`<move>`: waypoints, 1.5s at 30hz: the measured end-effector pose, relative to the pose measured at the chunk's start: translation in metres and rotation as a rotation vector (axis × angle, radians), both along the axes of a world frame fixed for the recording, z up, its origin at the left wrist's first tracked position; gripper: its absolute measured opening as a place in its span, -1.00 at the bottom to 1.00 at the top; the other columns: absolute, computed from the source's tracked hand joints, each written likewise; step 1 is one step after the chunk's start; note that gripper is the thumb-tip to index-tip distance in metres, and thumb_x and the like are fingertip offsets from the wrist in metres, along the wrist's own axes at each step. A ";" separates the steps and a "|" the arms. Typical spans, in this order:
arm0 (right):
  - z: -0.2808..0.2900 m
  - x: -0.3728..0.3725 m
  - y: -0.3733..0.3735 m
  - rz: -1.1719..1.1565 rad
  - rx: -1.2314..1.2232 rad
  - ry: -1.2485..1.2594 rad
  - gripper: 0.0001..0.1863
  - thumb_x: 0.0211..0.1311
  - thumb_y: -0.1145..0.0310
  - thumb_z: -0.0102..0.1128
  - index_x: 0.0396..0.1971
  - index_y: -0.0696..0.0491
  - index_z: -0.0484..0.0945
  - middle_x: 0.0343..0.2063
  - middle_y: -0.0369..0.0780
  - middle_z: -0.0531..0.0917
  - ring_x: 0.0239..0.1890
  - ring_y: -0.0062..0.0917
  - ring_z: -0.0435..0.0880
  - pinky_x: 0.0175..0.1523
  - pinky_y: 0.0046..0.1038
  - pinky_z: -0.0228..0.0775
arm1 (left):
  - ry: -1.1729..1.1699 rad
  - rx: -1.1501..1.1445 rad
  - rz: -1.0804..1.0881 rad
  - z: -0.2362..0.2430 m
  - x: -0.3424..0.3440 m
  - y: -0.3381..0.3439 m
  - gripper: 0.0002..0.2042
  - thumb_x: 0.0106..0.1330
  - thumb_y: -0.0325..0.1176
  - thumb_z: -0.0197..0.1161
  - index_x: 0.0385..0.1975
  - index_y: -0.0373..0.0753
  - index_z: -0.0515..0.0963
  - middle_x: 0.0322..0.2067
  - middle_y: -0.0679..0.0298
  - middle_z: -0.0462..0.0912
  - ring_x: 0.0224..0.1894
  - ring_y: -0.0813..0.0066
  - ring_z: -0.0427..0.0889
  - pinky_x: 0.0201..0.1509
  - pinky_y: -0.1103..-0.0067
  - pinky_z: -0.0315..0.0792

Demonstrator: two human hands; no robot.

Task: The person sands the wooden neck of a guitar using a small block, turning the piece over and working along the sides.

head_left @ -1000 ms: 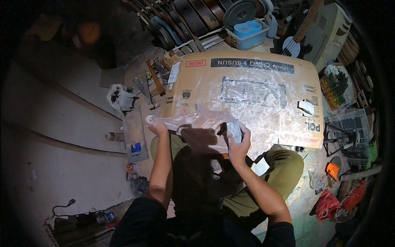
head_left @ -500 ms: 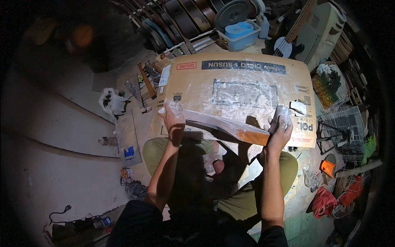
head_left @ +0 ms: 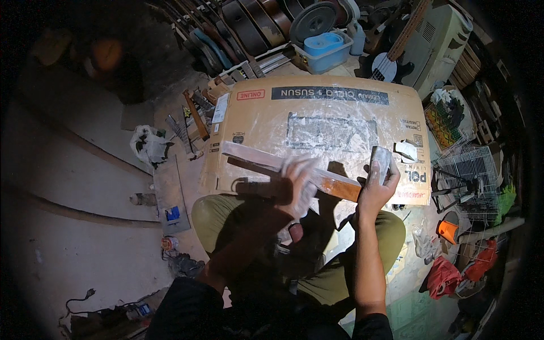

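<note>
A long wooden piece [head_left: 343, 188] with a pale, dusty top and an orange-brown end slants across the middle, above my lap. My right hand [head_left: 371, 190] grips a grey block [head_left: 381, 160] beside that end, fingers curled round it and against the piece. My left hand [head_left: 292, 190] is on or just over the middle of the piece, smeared by motion, so I cannot tell how its fingers are set. A cardboard sheet [head_left: 249, 113] streaked with white dust lies beneath and beyond the piece.
My folded knees [head_left: 212, 215] are below. Guitars [head_left: 241, 22], a blue plastic tub [head_left: 323, 59] and a bass guitar [head_left: 385, 68] stand at the back. A wire cage [head_left: 473, 164] and red cloth [head_left: 442, 277] lie right; loose wooden parts [head_left: 195, 113] and a white bag [head_left: 148, 144] lie left.
The piece has turned from its broad face to a long slanting edge. My left hand has moved right from its end to its middle. My right hand has shifted slightly.
</note>
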State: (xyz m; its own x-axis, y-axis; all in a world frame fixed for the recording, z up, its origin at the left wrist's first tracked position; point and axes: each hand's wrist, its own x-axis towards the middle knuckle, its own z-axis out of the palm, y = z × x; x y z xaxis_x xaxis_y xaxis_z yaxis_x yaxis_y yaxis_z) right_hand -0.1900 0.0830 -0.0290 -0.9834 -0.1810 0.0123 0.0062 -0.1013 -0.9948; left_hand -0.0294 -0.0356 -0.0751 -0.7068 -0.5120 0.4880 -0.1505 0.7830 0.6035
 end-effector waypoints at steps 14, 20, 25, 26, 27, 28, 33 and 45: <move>-0.010 0.000 0.000 0.010 0.067 0.085 -0.52 0.33 0.46 0.29 0.16 0.30 0.37 0.07 -0.06 0.52 0.12 -0.40 0.52 0.27 -0.38 0.33 | -0.353 -0.385 0.363 0.002 0.081 -0.074 -0.29 0.11 0.07 0.41 0.22 -0.23 0.48 0.22 0.09 0.49 0.39 0.01 0.28 0.45 -0.06 -0.01; -0.008 0.004 0.002 0.025 0.063 0.069 -0.53 0.33 0.48 0.28 0.17 0.29 0.37 0.07 -0.07 0.53 0.12 -0.42 0.52 0.26 -0.39 0.34 | -0.151 -0.298 0.148 -0.020 0.066 -0.035 -0.24 0.00 0.08 0.48 0.16 -0.29 0.49 0.19 0.08 0.52 0.30 -0.01 0.41 0.38 -0.05 0.15; -0.008 0.003 0.004 0.032 0.076 0.077 -0.54 0.34 0.50 0.26 0.17 0.29 0.37 0.04 -0.09 0.53 0.06 -0.45 0.55 0.20 -0.42 0.39 | -0.289 -0.386 0.304 0.001 0.069 -0.038 -0.21 -0.08 0.09 0.54 0.15 -0.20 0.46 0.17 0.08 0.50 0.26 0.04 0.44 0.34 0.02 0.22; -0.006 0.004 0.005 0.036 0.077 0.089 -0.54 0.34 0.50 0.26 0.17 0.29 0.37 0.03 -0.09 0.54 0.04 -0.46 0.56 0.18 -0.42 0.41 | -0.281 -0.438 0.325 0.000 0.075 -0.046 -0.24 -0.08 0.09 0.54 0.14 -0.15 0.47 0.13 0.10 0.52 0.22 0.03 0.45 0.31 0.00 0.24; -0.004 0.005 0.005 0.040 0.076 0.085 -0.54 0.34 0.50 0.26 0.17 0.29 0.37 0.03 -0.09 0.54 0.01 -0.47 0.57 0.15 -0.43 0.42 | -0.273 -0.489 0.347 0.001 0.081 -0.053 -0.26 -0.08 0.08 0.55 0.12 -0.11 0.47 0.08 0.12 0.54 0.19 0.02 0.47 0.27 -0.01 0.27; -0.002 0.006 0.006 0.044 0.076 0.080 -0.54 0.34 0.50 0.26 0.17 0.29 0.37 0.02 -0.09 0.54 -0.02 -0.48 0.57 0.13 -0.43 0.43 | -0.246 -0.490 0.376 0.001 0.084 -0.060 -0.26 -0.08 0.09 0.55 0.11 -0.11 0.47 0.08 0.12 0.54 0.18 0.01 0.48 0.25 -0.03 0.29; 0.000 0.007 0.004 0.036 0.085 0.082 -0.55 0.34 0.51 0.26 0.16 0.28 0.38 0.00 -0.10 0.55 -0.10 -0.50 0.60 0.06 -0.45 0.47 | -0.161 -0.438 0.451 -0.016 0.080 -0.060 -0.27 -0.15 0.07 0.58 0.04 -0.16 0.51 0.02 0.08 0.57 0.14 -0.03 0.50 0.23 -0.02 0.33; -0.008 0.016 0.015 0.038 0.168 0.110 -0.56 0.37 0.38 0.24 0.17 0.18 0.36 -0.04 -0.14 0.53 -0.22 -0.48 0.67 -0.24 -0.50 0.54 | -0.308 0.048 0.312 0.026 0.094 -0.053 -0.31 -0.24 -0.07 0.60 0.00 -0.15 0.56 0.11 0.11 0.48 0.27 0.02 0.38 0.35 0.10 0.23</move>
State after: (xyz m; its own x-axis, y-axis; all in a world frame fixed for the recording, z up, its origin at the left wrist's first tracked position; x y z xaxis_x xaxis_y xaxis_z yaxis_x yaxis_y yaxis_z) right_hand -0.1735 0.0982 -0.0369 -0.9703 -0.2262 0.0857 -0.1027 0.0642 -0.9926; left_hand 0.0644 -0.0881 -0.0495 -0.6237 -0.7408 0.2496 -0.5535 0.6440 0.5281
